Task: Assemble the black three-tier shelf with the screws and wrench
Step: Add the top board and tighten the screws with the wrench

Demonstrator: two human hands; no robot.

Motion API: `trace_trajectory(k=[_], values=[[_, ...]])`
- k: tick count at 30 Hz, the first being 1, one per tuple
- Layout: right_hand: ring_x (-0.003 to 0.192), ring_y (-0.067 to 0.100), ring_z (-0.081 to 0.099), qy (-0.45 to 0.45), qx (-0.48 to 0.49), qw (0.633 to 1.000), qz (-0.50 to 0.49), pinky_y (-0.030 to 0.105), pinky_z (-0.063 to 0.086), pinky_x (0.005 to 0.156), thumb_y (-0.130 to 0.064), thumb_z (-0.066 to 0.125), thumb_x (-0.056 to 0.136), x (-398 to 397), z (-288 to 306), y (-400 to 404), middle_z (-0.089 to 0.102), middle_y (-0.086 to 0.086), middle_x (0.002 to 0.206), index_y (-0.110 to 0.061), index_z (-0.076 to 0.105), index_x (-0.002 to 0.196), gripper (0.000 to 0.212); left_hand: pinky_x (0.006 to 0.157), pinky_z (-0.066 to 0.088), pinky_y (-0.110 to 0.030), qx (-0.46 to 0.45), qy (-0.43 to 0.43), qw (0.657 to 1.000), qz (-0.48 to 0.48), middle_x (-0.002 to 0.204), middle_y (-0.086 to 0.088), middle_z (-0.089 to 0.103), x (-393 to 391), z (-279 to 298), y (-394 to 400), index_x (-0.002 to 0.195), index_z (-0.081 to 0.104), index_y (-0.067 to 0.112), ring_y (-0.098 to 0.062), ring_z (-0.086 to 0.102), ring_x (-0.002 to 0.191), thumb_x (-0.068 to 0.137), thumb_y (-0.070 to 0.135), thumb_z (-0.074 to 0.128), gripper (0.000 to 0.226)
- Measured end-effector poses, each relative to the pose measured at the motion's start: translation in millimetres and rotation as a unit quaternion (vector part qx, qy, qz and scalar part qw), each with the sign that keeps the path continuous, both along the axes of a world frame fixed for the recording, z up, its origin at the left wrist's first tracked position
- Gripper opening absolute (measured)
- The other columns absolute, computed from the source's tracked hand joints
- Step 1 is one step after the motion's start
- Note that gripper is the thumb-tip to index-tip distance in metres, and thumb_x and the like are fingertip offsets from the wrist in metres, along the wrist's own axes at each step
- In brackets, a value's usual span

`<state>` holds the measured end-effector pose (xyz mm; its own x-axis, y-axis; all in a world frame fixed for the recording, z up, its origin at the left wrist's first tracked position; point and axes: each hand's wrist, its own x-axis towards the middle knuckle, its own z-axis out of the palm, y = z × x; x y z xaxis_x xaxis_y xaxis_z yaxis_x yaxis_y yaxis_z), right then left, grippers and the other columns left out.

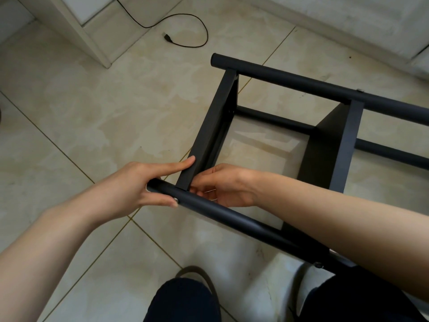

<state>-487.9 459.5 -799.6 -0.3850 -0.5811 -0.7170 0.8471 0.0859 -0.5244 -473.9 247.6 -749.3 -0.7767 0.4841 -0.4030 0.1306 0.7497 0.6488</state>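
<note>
On the tiled floor (pixel 69 126), in front of the person's knees, the black shelf (pixel 325 140) is lying on its side, partly built, with round posts running along panels that are standing on edge. At the left, the left hand (pixel 139 184) is wrapping around the end of the near post (pixel 222 212), its grip holding that tube, the forefinger stretching out against the end panel (pixel 206 135) and the thumb lying beside a silver screw head (pixel 176 201) set in the post. Just to the right, the right hand (pixel 225 187) is reaching under the joint from inside the frame, fingers curling in a narrow grip on something thin and light; I cannot tell whether it is the wrench or another fitting. The step in hand appears to be fastening this corner, where post and panel are meeting. The next move is probably calling for the left hand to be keeping post and panel flush while the screw is being turned home, without letting the hole drift off line. Farther right, a second panel (pixel 334 145) is already standing between the posts, and a third tier is not visible.
</note>
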Motion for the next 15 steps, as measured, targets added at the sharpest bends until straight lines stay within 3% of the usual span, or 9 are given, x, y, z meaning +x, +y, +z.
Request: trace_trajectory(k=[4,9,15], values=[[0.066,0.009,0.052,-0.017,0.004,1.000,0.009,0.019,0.048,0.064,-0.009,0.059,0.095,-0.8,-2.0,-0.6,0.061,0.001,0.073,-0.012,0.067,0.078,0.019,0.077,0.043,-0.010,0.002,0.000,1.000,0.004,0.082,0.034,0.059,0.3,-0.7,-1.5,0.129,0.029,0.081,0.003,0.053,0.075,0.067,0.048,0.073,0.082],[0.082,0.015,0.055,-0.064,-0.001,0.997,0.042,0.027,0.049,0.076,-0.020,0.061,0.095,-2.5,-3.8,2.5,0.060,0.001,0.083,-0.014,0.065,0.093,0.008,0.078,0.039,-0.002,0.006,-0.007,1.000,0.005,0.083,0.045,0.059,1.2,0.7,0.3,0.129,0.029,0.079,0.014,0.055,0.078,0.068,0.044,0.073,0.084],[0.070,0.012,0.055,-0.033,0.041,0.997,0.057,0.027,0.047,0.073,-0.025,0.064,0.093,-3.4,-3.2,0.1,0.060,-0.003,0.066,-0.016,0.067,0.085,0.012,0.078,0.038,0.001,0.018,-0.016,1.000,0.013,0.083,0.047,0.058,1.7,3.4,2.3,0.130,0.039,0.075,0.017,0.055,0.079,0.067,0.043,0.073,0.079]])
